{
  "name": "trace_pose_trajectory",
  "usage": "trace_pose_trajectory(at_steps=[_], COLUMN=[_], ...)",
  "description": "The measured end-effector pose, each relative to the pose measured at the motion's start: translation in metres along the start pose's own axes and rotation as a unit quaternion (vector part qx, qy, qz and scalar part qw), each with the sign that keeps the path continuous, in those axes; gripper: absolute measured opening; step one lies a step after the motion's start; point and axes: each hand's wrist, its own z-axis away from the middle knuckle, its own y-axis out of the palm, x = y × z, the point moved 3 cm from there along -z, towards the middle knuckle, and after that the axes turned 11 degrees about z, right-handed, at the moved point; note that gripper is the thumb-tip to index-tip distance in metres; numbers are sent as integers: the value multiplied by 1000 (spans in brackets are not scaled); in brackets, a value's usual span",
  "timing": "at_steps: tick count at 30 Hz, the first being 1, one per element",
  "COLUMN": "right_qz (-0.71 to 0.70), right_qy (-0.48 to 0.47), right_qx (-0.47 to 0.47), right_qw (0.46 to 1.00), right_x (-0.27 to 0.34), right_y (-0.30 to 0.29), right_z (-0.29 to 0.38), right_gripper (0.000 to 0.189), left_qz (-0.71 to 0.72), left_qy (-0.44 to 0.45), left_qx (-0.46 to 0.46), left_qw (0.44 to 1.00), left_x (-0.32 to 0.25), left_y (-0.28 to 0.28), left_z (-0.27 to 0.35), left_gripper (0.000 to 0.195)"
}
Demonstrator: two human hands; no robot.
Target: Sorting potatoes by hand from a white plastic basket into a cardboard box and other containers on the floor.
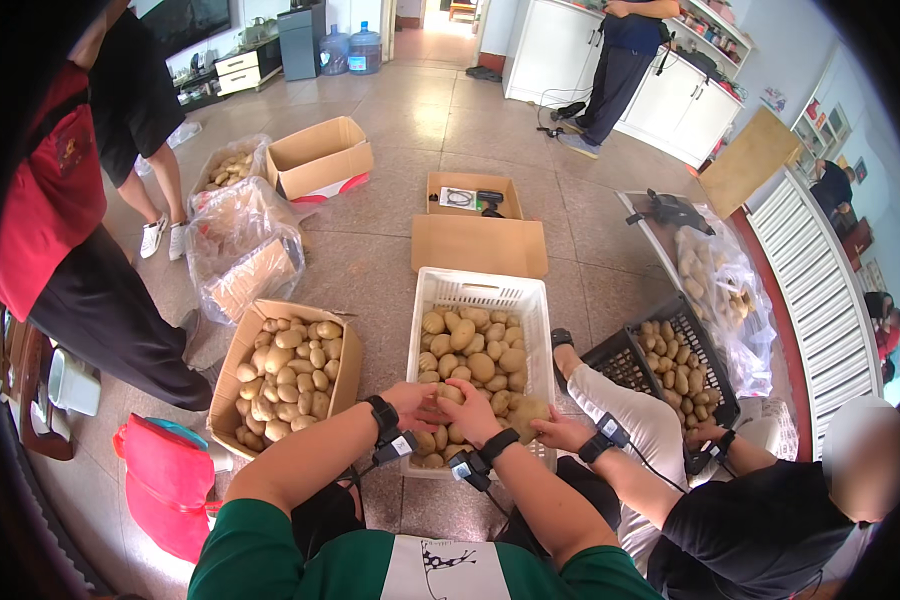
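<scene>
A white plastic crate (549, 330) filled with potatoes (480, 367) stands before me. Over its near part, my right hand (474, 414) grips a potato (450, 391) with its fingers. My left hand (411, 405) is close beside that potato, fingers apart; whether it bears on the potato I cannot tell. From the right, a co-worker's hand (562, 431) holds a larger potato (529, 418) at the crate's near right corner. Left of the crate, an open cardboard box (349, 367) is heaped with potatoes (289, 382). Both my wrists wear black straps with small devices.
A co-worker sits at right by a black crate (709, 352) of potatoes. Behind my crate lies an open carton (480, 244) with cables. Plastic bags (244, 240) and an empty carton (319, 161) lie at left. A red bag (166, 487) is near left. Other people stand around.
</scene>
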Motion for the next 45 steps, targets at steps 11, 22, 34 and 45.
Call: trace_pose_trajectory(at_steps=[11,22,34,45], right_qz=[-60,-83,-4,50], right_qy=[-25,-64,-39,-60], right_qx=[87,113,103,76], right_qw=[994,988,994,994], right_x=[10,-5,13,6], right_y=[10,18,12,10], right_z=[4,-3,13,16], right_gripper=[43,35,31,33], left_qz=[48,6,55,85], left_qy=[31,57,89,144], left_qx=[-4,7,-35,-146], left_qw=[998,998,994,975], left_x=[-5,-18,-44,-72], left_y=[-9,-20,-59,-91], left_z=[-12,-15,-20,-6], left_gripper=[26,18,21,18])
